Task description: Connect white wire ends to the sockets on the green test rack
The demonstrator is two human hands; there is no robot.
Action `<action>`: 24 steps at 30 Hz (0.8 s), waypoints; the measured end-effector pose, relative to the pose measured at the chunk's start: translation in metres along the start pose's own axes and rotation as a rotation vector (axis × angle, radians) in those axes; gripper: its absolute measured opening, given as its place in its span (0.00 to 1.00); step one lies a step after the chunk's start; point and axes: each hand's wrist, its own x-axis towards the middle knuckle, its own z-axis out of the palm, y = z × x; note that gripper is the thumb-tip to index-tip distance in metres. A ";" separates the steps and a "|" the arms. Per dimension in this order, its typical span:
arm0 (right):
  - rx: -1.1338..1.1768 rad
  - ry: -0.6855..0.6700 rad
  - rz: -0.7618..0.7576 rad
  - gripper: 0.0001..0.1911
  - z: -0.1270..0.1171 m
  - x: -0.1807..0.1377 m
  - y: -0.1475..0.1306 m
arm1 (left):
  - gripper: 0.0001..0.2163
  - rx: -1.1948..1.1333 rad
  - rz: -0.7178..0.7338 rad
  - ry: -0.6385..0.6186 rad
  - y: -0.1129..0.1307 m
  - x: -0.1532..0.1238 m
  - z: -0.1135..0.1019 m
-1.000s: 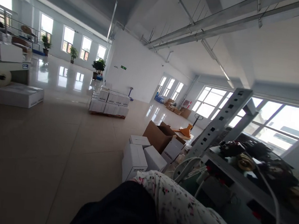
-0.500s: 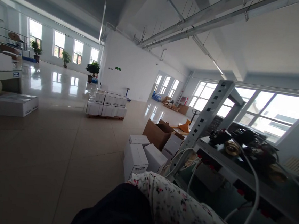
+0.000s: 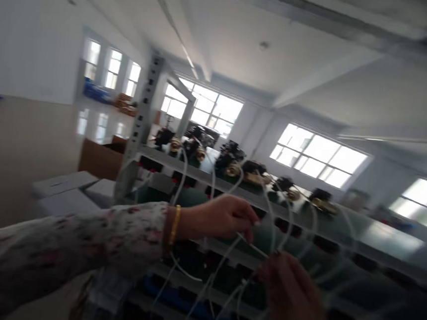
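Note:
My left hand [image 3: 221, 218], below a floral sleeve and a gold bracelet [image 3: 175, 225], reaches in front of the rack with its fingers pinched together. My right hand [image 3: 293, 291] is lower and to the right, fingers also closed and somewhat blurred. A thin white cable [image 3: 255, 248] stretches between the fingertips of both hands. Behind them, brass valves with black housings [image 3: 231, 162] line the top shelf [image 3: 204, 175]. White cables [image 3: 270, 212] hang from these down to black sockets along the shelf edge. More loose cable ends [image 3: 223, 260] dangle below my hands.
A perforated metal upright [image 3: 145, 104] stands at the rack's left end. White boxes [image 3: 63, 187] and an open brown carton [image 3: 99, 160] sit on the floor to its left. Lower shelves with blue strips [image 3: 171, 298] run beneath my hands. Windows [image 3: 318, 154] line the far wall.
My view has swung right, from the open floor to the rack. Both hands have come into view at the rack, with a white cable between them.

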 end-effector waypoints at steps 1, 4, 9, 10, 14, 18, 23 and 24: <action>0.025 0.052 0.007 0.13 -0.008 -0.001 -0.005 | 0.04 -0.072 -0.012 0.028 -0.005 0.006 -0.003; 0.170 0.060 0.061 0.11 -0.011 0.001 -0.014 | 0.09 -0.101 -0.019 -0.040 -0.012 0.012 -0.014; 0.132 -0.007 0.034 0.10 0.002 -0.001 -0.029 | 0.13 -0.013 -0.056 -0.069 -0.005 0.003 -0.009; 0.106 -0.011 0.025 0.10 0.003 -0.001 -0.031 | 0.12 0.009 -0.061 -0.060 -0.004 0.002 -0.007; 0.019 -0.009 -0.034 0.10 0.002 0.001 -0.033 | 0.13 0.067 -0.035 -0.037 -0.004 0.005 0.000; -0.023 0.001 -0.099 0.08 0.000 0.001 -0.031 | 0.11 0.062 -0.041 -0.036 -0.004 0.005 0.003; -0.043 -0.021 -0.135 0.05 0.001 -0.003 -0.034 | 0.07 0.081 -0.056 -0.032 -0.004 0.004 0.008; -0.048 -0.030 -0.146 0.05 0.002 -0.004 -0.035 | 0.07 0.095 -0.046 -0.026 -0.005 0.004 0.009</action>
